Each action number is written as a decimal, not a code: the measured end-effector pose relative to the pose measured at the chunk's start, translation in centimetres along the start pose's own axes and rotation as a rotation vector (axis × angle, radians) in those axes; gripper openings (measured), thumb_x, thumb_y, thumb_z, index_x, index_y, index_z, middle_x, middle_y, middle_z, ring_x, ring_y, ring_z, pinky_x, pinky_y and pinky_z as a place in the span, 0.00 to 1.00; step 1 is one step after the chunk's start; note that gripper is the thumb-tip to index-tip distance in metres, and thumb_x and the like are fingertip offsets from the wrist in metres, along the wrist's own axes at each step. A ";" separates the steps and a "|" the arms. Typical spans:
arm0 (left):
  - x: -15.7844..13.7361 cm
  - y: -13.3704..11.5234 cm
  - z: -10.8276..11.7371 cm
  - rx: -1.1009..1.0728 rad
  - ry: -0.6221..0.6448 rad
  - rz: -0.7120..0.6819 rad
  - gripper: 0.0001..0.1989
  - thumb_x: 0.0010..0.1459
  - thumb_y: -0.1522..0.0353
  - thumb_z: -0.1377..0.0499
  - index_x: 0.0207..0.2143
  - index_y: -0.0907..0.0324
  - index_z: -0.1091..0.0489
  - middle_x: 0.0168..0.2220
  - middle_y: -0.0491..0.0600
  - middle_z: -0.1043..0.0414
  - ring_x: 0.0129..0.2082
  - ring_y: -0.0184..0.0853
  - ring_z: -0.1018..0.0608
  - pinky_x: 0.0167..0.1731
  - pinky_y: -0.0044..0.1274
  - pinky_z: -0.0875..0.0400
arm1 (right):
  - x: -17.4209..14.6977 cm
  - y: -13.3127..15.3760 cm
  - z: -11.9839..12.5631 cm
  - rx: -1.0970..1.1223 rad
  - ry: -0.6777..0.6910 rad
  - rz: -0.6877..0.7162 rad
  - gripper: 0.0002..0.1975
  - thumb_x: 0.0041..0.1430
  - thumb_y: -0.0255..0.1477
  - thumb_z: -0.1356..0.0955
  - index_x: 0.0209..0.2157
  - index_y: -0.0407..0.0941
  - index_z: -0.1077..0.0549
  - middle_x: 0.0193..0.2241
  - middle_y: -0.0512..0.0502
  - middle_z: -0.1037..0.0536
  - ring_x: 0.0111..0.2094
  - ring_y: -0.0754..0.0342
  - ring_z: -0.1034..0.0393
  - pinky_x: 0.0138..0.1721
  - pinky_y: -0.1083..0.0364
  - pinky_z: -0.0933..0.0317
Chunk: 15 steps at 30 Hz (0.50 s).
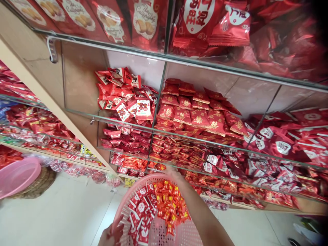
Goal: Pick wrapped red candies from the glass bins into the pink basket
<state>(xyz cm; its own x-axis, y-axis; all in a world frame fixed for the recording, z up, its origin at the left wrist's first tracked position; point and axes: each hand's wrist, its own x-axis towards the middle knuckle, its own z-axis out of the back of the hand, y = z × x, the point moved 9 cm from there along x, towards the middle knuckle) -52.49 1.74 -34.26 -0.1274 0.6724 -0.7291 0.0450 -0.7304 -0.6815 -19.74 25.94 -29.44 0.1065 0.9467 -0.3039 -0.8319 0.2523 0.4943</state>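
Note:
A pink plastic basket (189,234) with a perforated wall is below the shelves at the bottom centre. My left hand (110,235) grips its left rim, fingers partly cut off by the frame edge. Inside, dark red and white wrapped packets (140,208) lie on the left. Orange-red packets with yellow print (169,201) are heaped on the right, and part of the basket floor shows through. My right hand (174,175) reaches past the basket's far rim to the lower shelves, near orange-red packets (156,166); its fingers are blurred and partly hidden.
Glass shelves hold gold-printed red packets (189,111), red and white packets (128,94) and maroon packets (276,141). Above stand red cookie boxes (143,24). A wooden upright (51,90) divides the shelving. On the left, a pink basin (20,176) rests on a woven basket (42,182).

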 end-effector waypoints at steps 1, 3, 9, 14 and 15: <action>-0.1 -0.2 0.0 0.009 -0.006 -0.008 0.28 0.37 0.65 0.36 0.44 0.61 0.34 0.24 0.45 0.31 0.22 0.29 0.33 0.20 0.19 0.38 | -0.6 -0.2 0.5 0.045 -0.008 0.005 0.11 0.40 0.22 0.26 0.29 0.43 0.25 0.25 0.49 0.25 0.28 0.53 0.33 0.30 0.57 0.42; -0.3 -0.2 0.0 0.021 -0.003 -0.006 0.27 0.38 0.65 0.36 0.44 0.60 0.33 0.22 0.43 0.35 0.22 0.29 0.33 0.21 0.19 0.38 | -2.1 -0.5 1.7 0.135 -0.023 0.016 0.09 0.41 0.25 0.26 0.29 0.44 0.25 0.22 0.51 0.26 0.25 0.55 0.35 0.28 0.57 0.44; -0.3 -0.4 -0.1 0.015 0.006 0.001 0.25 0.39 0.65 0.36 0.43 0.60 0.31 0.22 0.43 0.37 0.21 0.28 0.35 0.22 0.19 0.39 | -9.6 0.1 3.5 0.864 0.026 0.088 0.13 0.48 0.37 0.28 0.33 0.44 0.26 0.28 0.51 0.25 0.30 0.56 0.33 0.35 0.57 0.39; -0.8 -1.0 -0.1 0.029 0.020 0.006 0.27 0.39 0.66 0.36 0.46 0.59 0.31 0.30 0.47 0.29 0.26 0.30 0.31 0.24 0.20 0.35 | -15.7 1.5 2.1 1.678 0.286 0.013 0.12 0.49 0.35 0.26 0.36 0.46 0.25 0.38 0.47 0.23 0.42 0.52 0.30 0.47 0.51 0.39; -0.9 -1.0 -0.1 0.031 0.031 0.010 0.27 0.39 0.66 0.36 0.46 0.59 0.32 0.32 0.47 0.28 0.27 0.31 0.30 0.26 0.21 0.34 | -16.5 1.9 1.7 1.745 0.337 0.002 0.13 0.50 0.36 0.27 0.38 0.46 0.25 0.39 0.46 0.23 0.43 0.52 0.30 0.47 0.51 0.39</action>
<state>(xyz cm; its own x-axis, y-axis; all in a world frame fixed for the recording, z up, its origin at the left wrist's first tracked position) -52.27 1.91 -32.88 -0.0968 0.6681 -0.7378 0.0149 -0.7402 -0.6722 -22.14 11.12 -22.08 -0.1860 0.9257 -0.3294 0.6818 0.3630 0.6351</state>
